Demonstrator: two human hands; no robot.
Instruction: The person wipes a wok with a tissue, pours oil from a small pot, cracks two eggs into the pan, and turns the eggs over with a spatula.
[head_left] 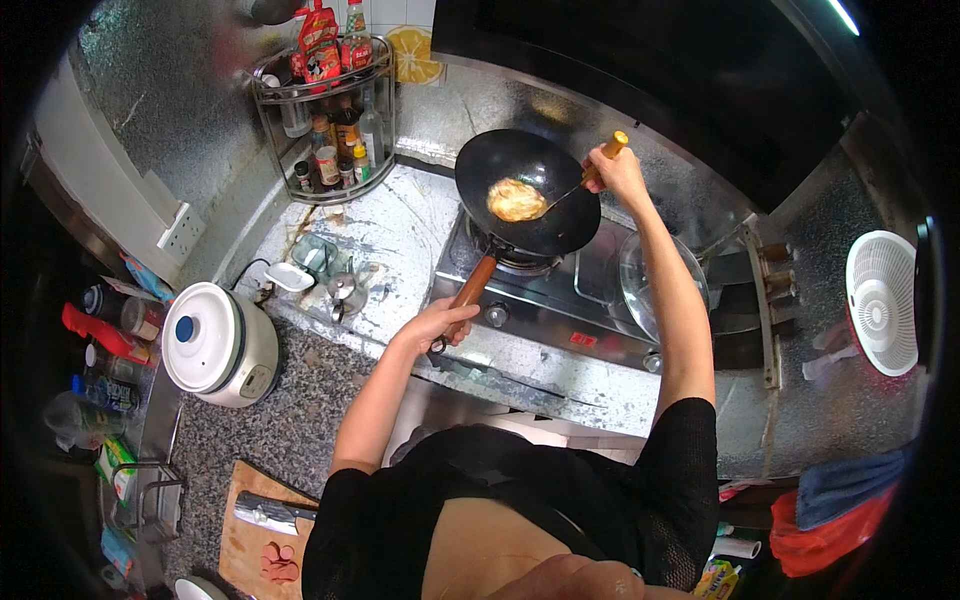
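A black wok [500,152] sits tilted over the left burner of the gas stove [545,312]. My left hand [437,324] is closed round its brown wooden handle [476,280]. A yellow-brown mass that looks like fried egg [516,200] lies in the wok, its outline a little blurred. My right hand [615,175] grips the wooden-handled spatula [617,144] above the wok's right rim. The spatula's thin metal shaft runs down to the egg's right edge; its blade is hard to make out.
A glass lid [637,285] lies right of the wok, partly behind my right forearm. Left stand a white rice cooker [255,362] and a tiered bottle rack [325,95]. A cutting board [236,552] holds a knife [264,513] and pink slices [280,563]. A white basket [882,300] hangs right.
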